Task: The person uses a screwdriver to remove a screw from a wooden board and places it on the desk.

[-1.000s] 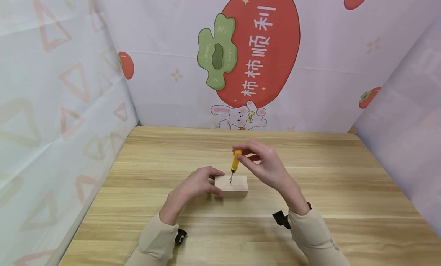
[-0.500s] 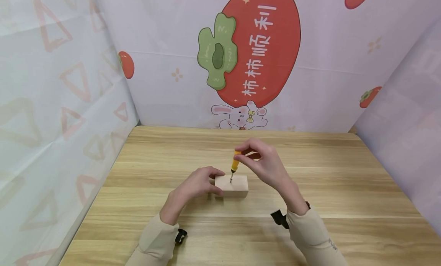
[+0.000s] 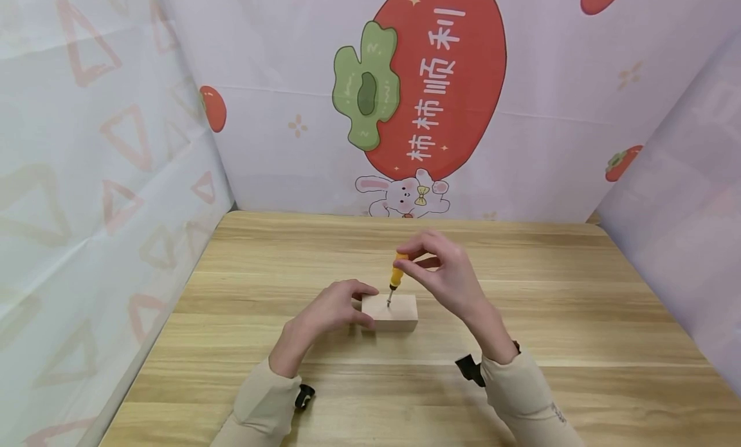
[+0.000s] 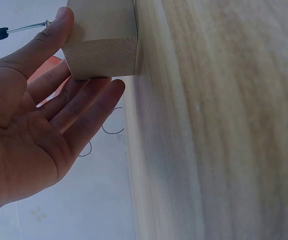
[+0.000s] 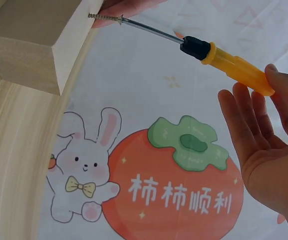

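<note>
A pale wooden block (image 3: pixel 399 309) lies on the table, its left end held between the thumb and fingers of my left hand (image 3: pixel 330 309). A screw (image 5: pixel 105 18) stands in the block's top face, much of its thread showing above the wood. The tip of a screwdriver (image 5: pixel 238 70) with a yellow handle and black collar meets the screw's head. My right hand (image 3: pixel 451 276) pinches the end of that handle between thumb and fingertips, above the block. In the head view the screwdriver leans slightly to the right.
The wood-grain table (image 3: pixel 278 254) surrounds the block. Printed cloth walls (image 3: pixel 278 157) rise behind the table and along both sides. Black straps with devices (image 3: pixel 471 370) sit at both wrists.
My right hand has shifted very slightly right, its fingers changing position a little on the screwdriver handle. The left hand and block stay practically where they were.
</note>
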A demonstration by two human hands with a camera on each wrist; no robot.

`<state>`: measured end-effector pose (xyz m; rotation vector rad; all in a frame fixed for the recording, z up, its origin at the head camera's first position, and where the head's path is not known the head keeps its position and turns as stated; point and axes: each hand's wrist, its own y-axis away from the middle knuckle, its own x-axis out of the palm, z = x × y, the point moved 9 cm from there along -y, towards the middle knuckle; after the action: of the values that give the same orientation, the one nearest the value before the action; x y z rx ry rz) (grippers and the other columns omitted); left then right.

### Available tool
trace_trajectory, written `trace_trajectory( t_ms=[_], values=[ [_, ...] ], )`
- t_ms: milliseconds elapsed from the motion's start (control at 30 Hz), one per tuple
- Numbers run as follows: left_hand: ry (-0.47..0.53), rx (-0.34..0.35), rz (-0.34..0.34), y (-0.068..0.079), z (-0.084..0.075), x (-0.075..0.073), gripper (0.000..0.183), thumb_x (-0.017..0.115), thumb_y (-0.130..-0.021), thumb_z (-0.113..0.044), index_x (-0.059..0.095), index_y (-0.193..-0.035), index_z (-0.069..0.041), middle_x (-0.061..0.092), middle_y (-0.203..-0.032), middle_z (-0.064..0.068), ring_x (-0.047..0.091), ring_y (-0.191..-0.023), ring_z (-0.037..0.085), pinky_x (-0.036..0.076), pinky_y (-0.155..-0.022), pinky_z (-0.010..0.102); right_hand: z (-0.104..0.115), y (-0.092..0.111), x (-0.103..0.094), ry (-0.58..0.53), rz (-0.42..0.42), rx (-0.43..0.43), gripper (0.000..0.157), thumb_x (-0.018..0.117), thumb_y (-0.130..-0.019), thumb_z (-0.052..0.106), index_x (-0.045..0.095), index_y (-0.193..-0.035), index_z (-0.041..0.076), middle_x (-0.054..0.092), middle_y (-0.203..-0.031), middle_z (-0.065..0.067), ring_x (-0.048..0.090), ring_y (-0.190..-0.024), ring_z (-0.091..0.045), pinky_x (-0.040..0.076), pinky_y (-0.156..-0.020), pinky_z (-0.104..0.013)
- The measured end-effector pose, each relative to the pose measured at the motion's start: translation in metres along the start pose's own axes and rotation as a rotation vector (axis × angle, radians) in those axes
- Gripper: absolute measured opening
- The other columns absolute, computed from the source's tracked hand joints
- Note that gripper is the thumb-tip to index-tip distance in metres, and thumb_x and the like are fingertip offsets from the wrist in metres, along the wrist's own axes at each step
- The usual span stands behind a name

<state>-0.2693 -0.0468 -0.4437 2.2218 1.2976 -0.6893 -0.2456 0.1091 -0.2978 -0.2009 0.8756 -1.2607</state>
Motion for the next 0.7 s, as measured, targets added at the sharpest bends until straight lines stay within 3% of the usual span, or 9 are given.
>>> trace_trajectory(
  t_ms=[200,533,700],
  values=[
    [-0.007,0.002,-0.002,-0.001,0.001,0.001,0.059,0.089,-0.073,-0.026,0.068,-0.127,-0.017,0.067,-0.122,-0.002,0.062,-0.11,0.016,0.048,-0.099,0.04,0.006,0.0,-0.001,-0.009,0.021,-0.043,0.022,0.081,-0.079,0.001,0.075,-0.098,0.008,0.07,-0.093,-0.002,0.071,-0.084,-0.012,0.06,-0.069,-0.029],
    [-0.003,-0.004,0.004,0.0,0.001,0.001,0.059,0.089,-0.073,-0.026,0.068,-0.127,-0.016,0.067,-0.122,-0.002,0.062,-0.108,0.016,0.049,-0.097,0.04,-0.002,0.003,0.008,-0.053,0.121,-0.013,0.023,0.075,-0.087,0.003,0.074,-0.109,0.008,0.072,-0.102,-0.004,0.07,-0.09,-0.012,0.06,-0.076,-0.029],
    [0.001,-0.005,0.002,0.0,0.001,0.001,0.059,0.089,-0.073,-0.026,0.068,-0.128,-0.015,0.067,-0.123,-0.002,0.062,-0.109,0.016,0.049,-0.097,0.04,-0.003,0.004,0.012,-0.053,0.099,-0.023,0.025,0.079,-0.082,0.005,0.072,-0.106,0.01,0.067,-0.103,-0.004,0.068,-0.09,-0.014,0.06,-0.073,-0.031]
  ],
)
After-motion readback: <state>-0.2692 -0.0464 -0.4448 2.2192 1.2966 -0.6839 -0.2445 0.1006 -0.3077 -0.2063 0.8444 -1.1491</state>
